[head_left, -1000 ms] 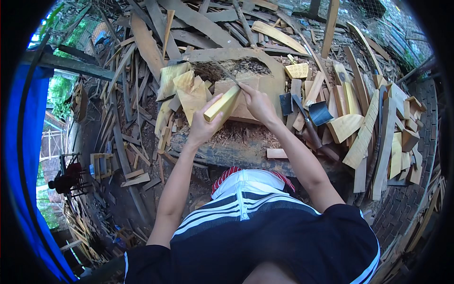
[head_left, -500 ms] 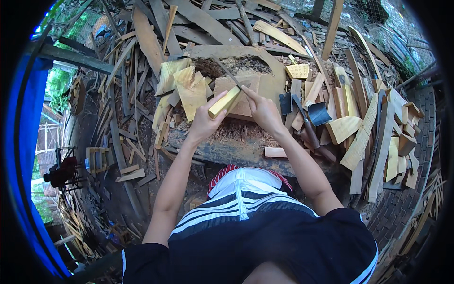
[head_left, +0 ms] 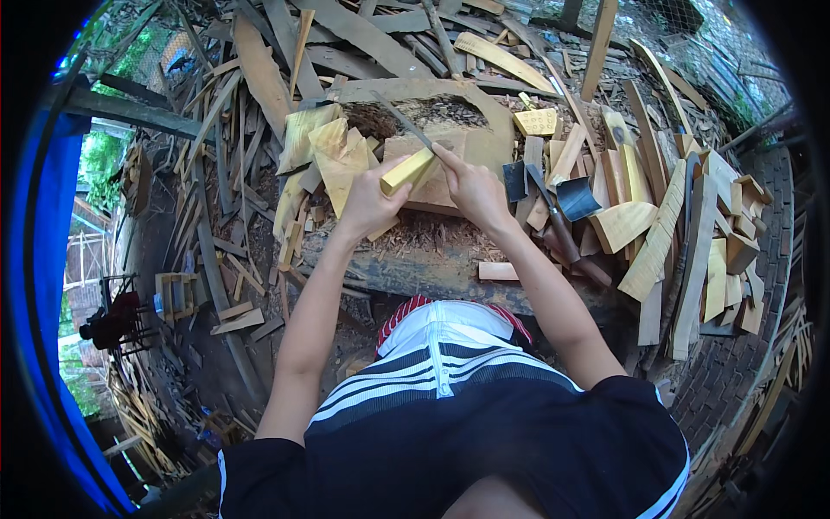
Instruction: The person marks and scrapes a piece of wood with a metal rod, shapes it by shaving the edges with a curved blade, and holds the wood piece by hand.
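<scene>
My left hand (head_left: 370,203) grips a short pale yellow wood block (head_left: 408,170), holding it tilted over a wooden chopping block (head_left: 432,177). My right hand (head_left: 471,189) is closed on the handle of a thin dark blade (head_left: 403,123) whose tip points up and to the left. The blade's lower end rests against the top of the yellow block. Wood shavings lie under both hands on a thick log (head_left: 415,268).
Cut yellow wood pieces (head_left: 333,156) lie left of the hands. A hatchet (head_left: 558,212) and stacked slats (head_left: 666,233) lie to the right. Long planks and scrap (head_left: 363,35) fill the far ground. A blue tarp (head_left: 43,259) hangs at the left edge.
Both hands stayed on the block and the blade, shifting only slightly; the view tilted a little.
</scene>
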Available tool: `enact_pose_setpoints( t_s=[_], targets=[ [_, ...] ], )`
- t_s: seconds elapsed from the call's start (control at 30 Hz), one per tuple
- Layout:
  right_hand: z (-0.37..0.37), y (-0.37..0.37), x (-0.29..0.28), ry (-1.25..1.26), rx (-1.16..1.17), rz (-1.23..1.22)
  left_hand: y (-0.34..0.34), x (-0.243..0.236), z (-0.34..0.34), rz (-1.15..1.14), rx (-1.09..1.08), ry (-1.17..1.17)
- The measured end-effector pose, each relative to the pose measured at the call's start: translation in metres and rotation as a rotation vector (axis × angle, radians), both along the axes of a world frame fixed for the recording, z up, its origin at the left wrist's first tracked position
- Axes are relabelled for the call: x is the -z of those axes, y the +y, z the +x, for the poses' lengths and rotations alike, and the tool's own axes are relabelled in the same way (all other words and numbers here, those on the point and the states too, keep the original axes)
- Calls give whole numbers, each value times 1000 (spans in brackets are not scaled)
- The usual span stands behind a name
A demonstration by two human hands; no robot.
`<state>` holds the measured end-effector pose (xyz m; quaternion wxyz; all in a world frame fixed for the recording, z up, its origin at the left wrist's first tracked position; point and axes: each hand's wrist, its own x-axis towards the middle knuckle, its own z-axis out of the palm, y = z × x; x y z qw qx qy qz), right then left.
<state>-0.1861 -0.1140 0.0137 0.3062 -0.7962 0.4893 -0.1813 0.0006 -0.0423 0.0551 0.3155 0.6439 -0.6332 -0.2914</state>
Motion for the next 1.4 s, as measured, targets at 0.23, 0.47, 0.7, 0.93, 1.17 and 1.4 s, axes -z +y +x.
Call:
enact_pose_setpoints(
  t_s=[0.23, 0.47, 0.7, 0.93, 1.17, 1.4],
  targets=[
    [2, 26, -43, 18, -111, 112, -2, 0, 1, 17, -131, -47],
    [-7, -10, 12, -34, 39, 8, -1, 4, -9, -42, -109, -8],
    [0, 40, -39, -103, -178, 25, 8, 0, -1, 78, -149, -18],
    [1, 12, -27, 27, -72, 139, 11, 2, -4, -5, -125, 19],
    [-4, -11, 25, 9, 59, 41, 16, 1, -6, -9, -126, 68],
    [4, 12, 10, -87, -7, 80, 31, 16, 3, -87, -184, 111]
  ],
)
